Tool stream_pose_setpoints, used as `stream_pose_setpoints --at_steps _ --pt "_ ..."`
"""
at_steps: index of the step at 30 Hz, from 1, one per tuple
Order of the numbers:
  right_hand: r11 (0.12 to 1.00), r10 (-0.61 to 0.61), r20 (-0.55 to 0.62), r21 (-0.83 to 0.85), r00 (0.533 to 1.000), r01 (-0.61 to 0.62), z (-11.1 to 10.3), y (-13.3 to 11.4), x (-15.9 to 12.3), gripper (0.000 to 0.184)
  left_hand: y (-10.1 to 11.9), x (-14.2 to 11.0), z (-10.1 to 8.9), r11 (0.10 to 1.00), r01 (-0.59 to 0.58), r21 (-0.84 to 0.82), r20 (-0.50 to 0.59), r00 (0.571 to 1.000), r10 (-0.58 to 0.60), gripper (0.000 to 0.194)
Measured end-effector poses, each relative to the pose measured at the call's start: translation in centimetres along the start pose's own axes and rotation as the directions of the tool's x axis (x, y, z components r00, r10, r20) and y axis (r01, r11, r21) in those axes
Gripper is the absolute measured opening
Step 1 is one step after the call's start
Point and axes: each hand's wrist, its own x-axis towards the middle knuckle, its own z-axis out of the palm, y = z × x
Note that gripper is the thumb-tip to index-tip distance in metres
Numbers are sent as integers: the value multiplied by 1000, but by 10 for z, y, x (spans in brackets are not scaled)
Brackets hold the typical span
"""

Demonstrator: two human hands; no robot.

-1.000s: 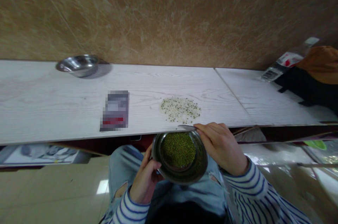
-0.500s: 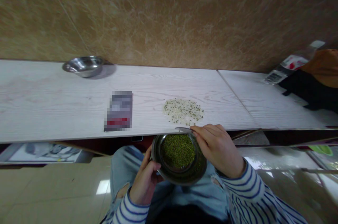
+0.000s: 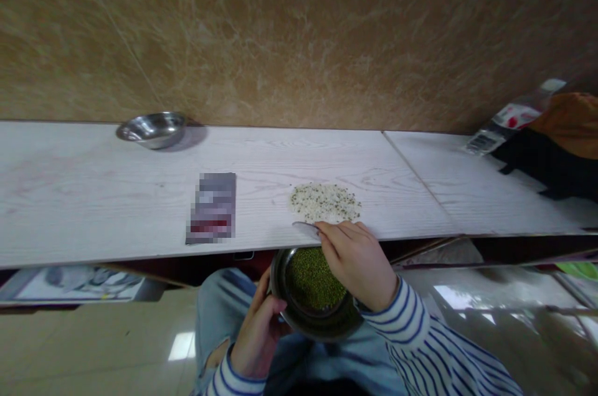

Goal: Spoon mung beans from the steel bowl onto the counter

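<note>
My left hand [image 3: 261, 321] grips the left rim of a metal bowl [image 3: 322, 330] held over my lap, just below the table edge. Inside the bowl lie many small green beans [image 3: 311, 281], which look like mung beans. My right hand [image 3: 357, 262] is closed around the handle of a metal spoon [image 3: 306, 228], its tip pointing left above the table's front edge. Part of the bowl is covered by that hand. Just beyond the spoon, a flat pile of white grains mixed with green beans [image 3: 324, 202] is spread on the white table [image 3: 261, 197].
A second metal bowl [image 3: 154, 130] stands at the back left by the brown wall [image 3: 280, 41]. A blurred-out dark packet or card [image 3: 212, 206] lies left of the pile. At the right are a plastic bottle [image 3: 509, 119] on its side and a black and orange item [image 3: 555, 153].
My right hand and the spoon have moved left along the table edge, now covering more of the bowl. The whole view has tilted slightly up. My left hand keeps its grip.
</note>
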Motion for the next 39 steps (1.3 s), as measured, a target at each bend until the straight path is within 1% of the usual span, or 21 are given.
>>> stream_pose_setpoints --at_steps 3,8,12,14,16,19,23,26,28,30,34,39 --pt "999 30 -25 -35 999 -31 5 0 7 24 -1 2 -2 1000 -8 -10 -5 1000 8 76" --pt "990 106 -61 -82 992 -111 5 13 9 24 0 5 -4 1000 7 1 10 1000 -7 73" --pt "991 107 -50 -75 993 -111 -2 23 11 25 1 5 -2 1000 7 17 16 1000 -7 72" --pt "993 96 -33 -71 995 -98 -7 29 20 25 1 5 -3 1000 10 25 28 1000 -11 73" --pt "995 69 7 -76 998 -68 -12 36 37 25 1 6 -5 1000 19 20 40 999 -20 74" --pt "996 21 112 -88 994 -11 -14 48 79 26 1 8 -10 999 38 5 48 998 -38 74" --pt "986 19 263 -164 965 26 -1 57 137 29 3 7 -13 999 41 -8 34 999 -41 75" --pt "984 5 304 -170 953 49 13 56 160 27 4 6 -14 999 31 -19 1 1000 -31 78" --pt "983 -9 325 -168 946 67 19 52 163 27 5 5 -15 1000 24 -13 -9 1000 -24 78" --pt "983 -30 347 -162 937 91 20 48 160 27 5 5 -17 1000 18 -10 -10 1000 -18 78" --pt "978 -90 393 -141 915 156 12 42 148 27 7 3 -20 999 31 -16 12 999 -30 77" --pt "961 -205 441 -79 874 265 2 39 134 24 7 0 -15 999 29 -25 15 999 -29 77"
